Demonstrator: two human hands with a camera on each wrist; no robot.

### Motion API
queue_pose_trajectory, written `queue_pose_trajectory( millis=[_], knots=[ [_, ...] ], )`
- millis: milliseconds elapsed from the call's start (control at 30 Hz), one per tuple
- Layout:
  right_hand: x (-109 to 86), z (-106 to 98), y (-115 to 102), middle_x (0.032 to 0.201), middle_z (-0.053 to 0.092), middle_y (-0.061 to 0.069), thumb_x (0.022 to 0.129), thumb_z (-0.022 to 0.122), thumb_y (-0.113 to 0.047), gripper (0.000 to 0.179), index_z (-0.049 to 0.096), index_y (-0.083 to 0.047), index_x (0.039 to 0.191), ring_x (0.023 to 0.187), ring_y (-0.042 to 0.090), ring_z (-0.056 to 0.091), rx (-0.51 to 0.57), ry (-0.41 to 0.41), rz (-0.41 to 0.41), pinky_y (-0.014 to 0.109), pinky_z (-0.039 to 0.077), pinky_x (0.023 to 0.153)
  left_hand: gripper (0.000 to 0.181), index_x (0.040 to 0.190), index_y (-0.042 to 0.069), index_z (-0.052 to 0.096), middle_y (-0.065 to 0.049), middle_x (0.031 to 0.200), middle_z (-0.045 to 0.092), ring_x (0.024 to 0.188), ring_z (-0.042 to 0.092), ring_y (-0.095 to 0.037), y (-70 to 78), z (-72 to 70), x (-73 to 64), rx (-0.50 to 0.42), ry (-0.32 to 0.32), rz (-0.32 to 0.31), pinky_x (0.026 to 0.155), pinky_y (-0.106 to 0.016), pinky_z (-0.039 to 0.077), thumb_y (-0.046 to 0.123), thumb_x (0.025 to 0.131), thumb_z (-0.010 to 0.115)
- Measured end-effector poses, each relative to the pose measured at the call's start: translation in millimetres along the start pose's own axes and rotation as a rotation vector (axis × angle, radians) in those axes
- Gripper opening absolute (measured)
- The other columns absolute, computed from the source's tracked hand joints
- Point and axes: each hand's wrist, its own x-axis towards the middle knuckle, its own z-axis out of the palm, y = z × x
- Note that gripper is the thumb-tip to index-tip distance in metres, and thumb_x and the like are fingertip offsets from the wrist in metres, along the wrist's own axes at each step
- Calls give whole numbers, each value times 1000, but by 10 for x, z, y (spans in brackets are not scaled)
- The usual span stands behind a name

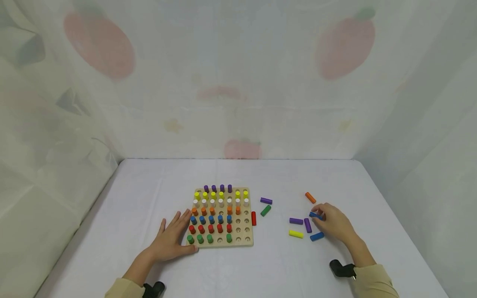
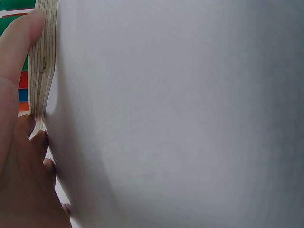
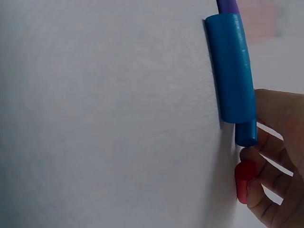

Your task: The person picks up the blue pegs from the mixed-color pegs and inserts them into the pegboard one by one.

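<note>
A wooden pegboard [image 1: 244, 244] stands on the table with rows of coloured pegs upright in its holes. Along its left side my left hand [image 1: 169, 240] lies with fingers spread and straight, the thumb [image 2: 33, 28] touching the front corner. My right hand [image 1: 335, 223] is over the loose pegs at the right, thumb and fingertips pinching one end of a blue peg [image 1: 315, 215]. A second blue peg [image 1: 316, 236] lies just in front of that hand. In the right wrist view a reddish peg [image 3: 245, 175] shows beside the fingertips.
Purple pegs [image 1: 296, 221] and a yellow peg [image 1: 296, 234] lie left of my right hand, with an orange peg [image 1: 310, 197] behind it. Near the board's right edge are a red peg [image 1: 254, 218], a green peg [image 1: 266, 210] and another purple peg [image 1: 266, 200].
</note>
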Motion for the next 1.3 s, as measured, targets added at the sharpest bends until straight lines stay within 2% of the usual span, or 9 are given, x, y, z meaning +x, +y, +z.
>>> queue_pose_trajectory(
  millis=[367, 700, 900, 1300],
  knots=[
    [3, 21, 24, 78, 55, -4, 77, 71, -11, 17, 66, -11, 94, 67, 8, 46, -12, 4, -20, 22, 43, 57, 108, 147, 16, 23, -5, 153, 22, 140, 12, -36, 7, -6, 6, -4, 2, 4, 104, -67, -3, 68, 64, 67],
    [9, 0, 7, 79, 56, -4, 77, 73, -11, 19, 66, -11, 94, 69, 9, 49, -20, 65, -49, 22, 45, 58, 108, 147, 16, 23, -5, 153, 21, 140, 13, -36, -29, 16, 15, 5, 3, 5, 104, -67, -3, 69, 64, 67],
    [56, -28, -70, 82, 58, -2, 77, 72, -9, 20, 65, -11, 96, 71, 10, 50, -7, 85, -73, 23, 45, 59, 108, 148, 17, 23, -4, 153, 21, 140, 13, -36, -34, 20, 9, 9, 3, 1, 104, -68, -2, 70, 64, 66],
    [148, -24, -314, 83, 61, -5, 78, 71, -10, 23, 65, -10, 101, 71, 9, 50, 70, 61, -95, 18, 42, 55, 109, 147, 17, 23, -4, 153, 21, 140, 13, -36, -28, 18, 4, 1, 0, -6, 104, -67, -3, 71, 63, 66]
  ],
)
